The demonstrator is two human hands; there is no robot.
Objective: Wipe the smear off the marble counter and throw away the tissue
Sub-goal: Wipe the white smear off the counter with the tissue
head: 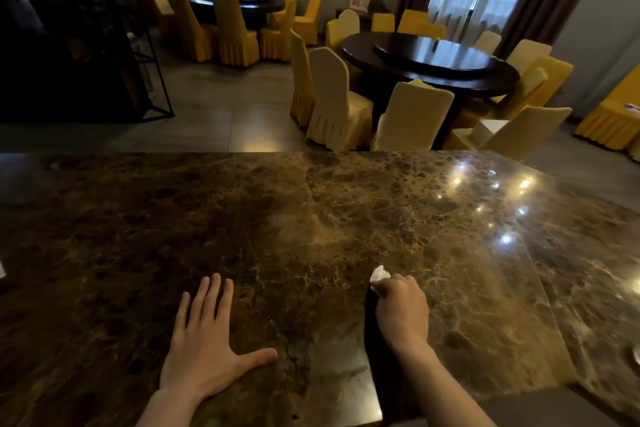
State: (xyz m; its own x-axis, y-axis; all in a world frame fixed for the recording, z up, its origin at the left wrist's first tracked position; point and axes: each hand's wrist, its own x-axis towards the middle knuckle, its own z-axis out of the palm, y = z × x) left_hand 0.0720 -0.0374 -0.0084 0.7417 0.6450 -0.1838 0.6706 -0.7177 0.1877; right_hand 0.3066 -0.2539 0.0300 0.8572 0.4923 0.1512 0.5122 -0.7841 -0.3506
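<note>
A brown marble counter point(311, 218) fills the lower half of the head view. My left hand point(204, 340) lies flat on it, palm down, fingers spread, holding nothing. My right hand point(401, 308) is closed around a small crumpled white tissue point(379, 274), which pokes out above my fingers just over the counter surface. A paler, hazy patch point(332, 229) shows on the marble beyond the tissue; I cannot tell whether it is a smear or a reflection.
A dark gap point(377, 350) runs under my right forearm between counter slabs. Beyond the counter's far edge stand round dark dining tables point(433, 62) ringed by yellow-covered chairs point(332, 97). A dark metal shelf point(86, 45) stands at the left. No bin is in view.
</note>
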